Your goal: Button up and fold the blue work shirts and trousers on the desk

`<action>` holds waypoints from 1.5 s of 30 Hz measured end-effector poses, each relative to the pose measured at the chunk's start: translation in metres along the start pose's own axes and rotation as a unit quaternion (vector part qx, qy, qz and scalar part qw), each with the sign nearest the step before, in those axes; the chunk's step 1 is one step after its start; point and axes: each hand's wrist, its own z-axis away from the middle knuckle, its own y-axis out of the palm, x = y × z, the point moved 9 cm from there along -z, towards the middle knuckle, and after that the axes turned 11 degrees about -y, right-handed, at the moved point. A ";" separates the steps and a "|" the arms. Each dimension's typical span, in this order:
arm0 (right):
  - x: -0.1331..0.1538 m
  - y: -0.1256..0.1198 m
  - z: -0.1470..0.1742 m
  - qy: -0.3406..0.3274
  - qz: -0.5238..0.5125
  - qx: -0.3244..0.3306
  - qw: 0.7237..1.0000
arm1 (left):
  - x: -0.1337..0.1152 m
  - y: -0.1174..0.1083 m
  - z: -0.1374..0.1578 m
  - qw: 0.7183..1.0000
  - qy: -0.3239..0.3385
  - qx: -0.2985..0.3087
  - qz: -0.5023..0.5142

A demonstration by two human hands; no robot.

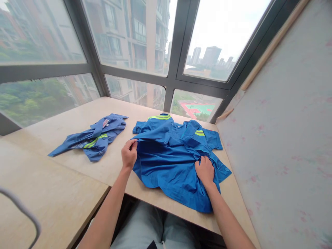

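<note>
A blue short-sleeved work shirt (pixel 166 166) lies spread on the tabletop with its front partly open, its collar end toward the window. Yellow-green stripes run across both shoulder areas. My left hand (pixel 129 153) pinches the edge of the left front panel and holds it slightly raised. On the right side, my right hand (pixel 205 170) has its fingers curled into the cloth, which bunches around them; the fingertips are partly hidden. A second blue garment (pixel 103 133) with a yellow-green stripe and a label lies crumpled to the left, apart from both hands.
The pale wooden tabletop (pixel 70 186) reaches to the grey window frame (pixel 135 77). A wall with faint floral paper (pixel 280 145) borders the right side. At lower left curves a grey cable-like thing (pixel 24 209). My legs are under the table's front edge.
</note>
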 end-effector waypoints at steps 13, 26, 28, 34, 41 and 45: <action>-0.001 0.005 0.004 -0.036 0.003 -0.017 0.999 | -0.027 -0.072 0.089 0.971 0.095 -0.069 -0.210; -0.011 0.011 0.036 -0.191 -0.048 -0.032 0.980 | 0.003 0.017 0.082 0.801 0.102 0.218 -0.548; -0.009 0.009 0.038 -0.194 -0.042 -0.041 0.979 | 0.006 0.011 0.076 0.797 0.100 0.221 -0.554; -0.003 0.012 0.041 -0.215 -0.025 -0.029 0.976 | 0.005 0.003 0.053 0.815 0.121 0.199 -0.531; 0.003 0.015 0.043 -0.218 0.005 -0.008 0.976 | 0.009 0.009 0.051 0.794 0.185 0.280 -0.507; 0.004 0.014 0.042 -0.205 0.011 0.005 0.979 | 0.011 0.018 0.042 0.825 0.154 0.293 -0.458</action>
